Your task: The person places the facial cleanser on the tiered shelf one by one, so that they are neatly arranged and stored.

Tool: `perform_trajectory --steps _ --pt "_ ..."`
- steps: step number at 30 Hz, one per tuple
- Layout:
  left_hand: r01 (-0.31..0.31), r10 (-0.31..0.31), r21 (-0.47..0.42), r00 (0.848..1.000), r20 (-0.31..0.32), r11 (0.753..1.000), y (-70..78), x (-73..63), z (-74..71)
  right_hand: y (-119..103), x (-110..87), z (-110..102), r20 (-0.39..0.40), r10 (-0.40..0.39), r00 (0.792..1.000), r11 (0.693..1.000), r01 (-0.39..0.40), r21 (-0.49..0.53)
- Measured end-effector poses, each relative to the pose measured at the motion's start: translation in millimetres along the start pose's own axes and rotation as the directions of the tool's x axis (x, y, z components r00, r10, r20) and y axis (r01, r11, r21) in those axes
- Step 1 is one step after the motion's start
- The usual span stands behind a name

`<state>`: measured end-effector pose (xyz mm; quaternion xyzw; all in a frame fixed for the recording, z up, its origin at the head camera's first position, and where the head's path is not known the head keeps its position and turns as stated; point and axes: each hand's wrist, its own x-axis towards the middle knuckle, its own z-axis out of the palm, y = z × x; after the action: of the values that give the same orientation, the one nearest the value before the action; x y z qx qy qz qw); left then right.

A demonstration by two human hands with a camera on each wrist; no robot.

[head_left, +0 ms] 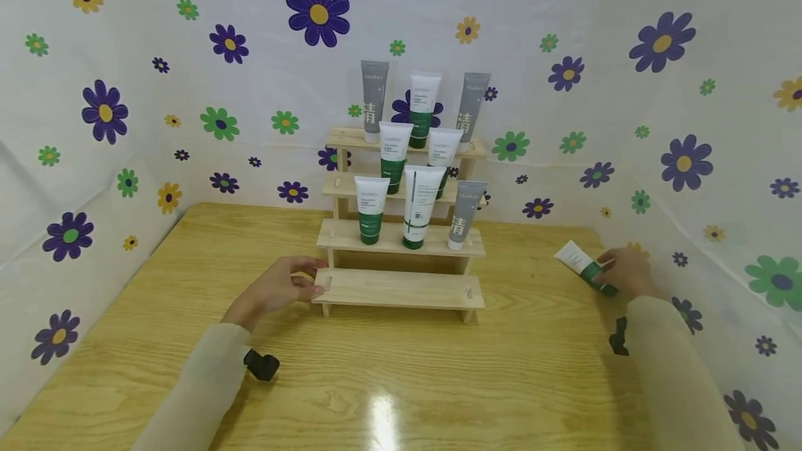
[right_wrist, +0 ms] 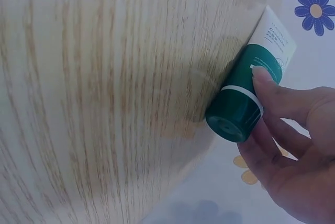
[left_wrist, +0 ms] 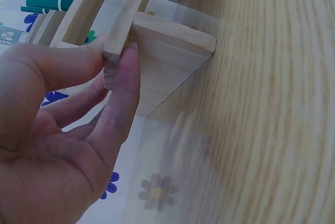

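Note:
My left hand [head_left: 279, 287] pinches the left end of the lowest step of a tiered wooden display stand [head_left: 401, 288]. In the left wrist view, the thumb lies on one face of the board [left_wrist: 137, 9] and the fingers on the other. Far to the right, my right hand [head_left: 628, 271] grips a white and green squeeze tube [head_left: 575, 259] near its cap. The right wrist view shows the thumb on the green part of the tube [right_wrist: 246, 72], with its green cap pointing toward the camera and the tube tilted close over the table.
White-green tubes [head_left: 370, 213] and grey tubes [head_left: 467, 218] stand caps down on the stand's upper three steps. The lowest step holds no tube. A flower-print cloth [head_left: 263, 75] hangs behind and along both sides of the wood-grain table [head_left: 351, 381].

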<state>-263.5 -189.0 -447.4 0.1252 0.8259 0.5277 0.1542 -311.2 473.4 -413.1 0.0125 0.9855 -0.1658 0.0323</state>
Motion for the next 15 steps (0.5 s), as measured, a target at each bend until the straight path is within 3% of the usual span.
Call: perform_trajectory --steps 7,15 --pt "-0.004 0.004 -0.009 1.000 0.001 1.000 -1.4 0.0 -0.3 -5.4 -2.6 -2.0 0.095 0.032 0.995 0.999 -0.034 0.021" --pt "0.009 -0.009 0.007 1.000 -0.006 1.000 -1.7 0.6 -0.1 -7.9 -3.5 -0.5 0.096 0.020 0.995 0.999 -0.024 0.039"
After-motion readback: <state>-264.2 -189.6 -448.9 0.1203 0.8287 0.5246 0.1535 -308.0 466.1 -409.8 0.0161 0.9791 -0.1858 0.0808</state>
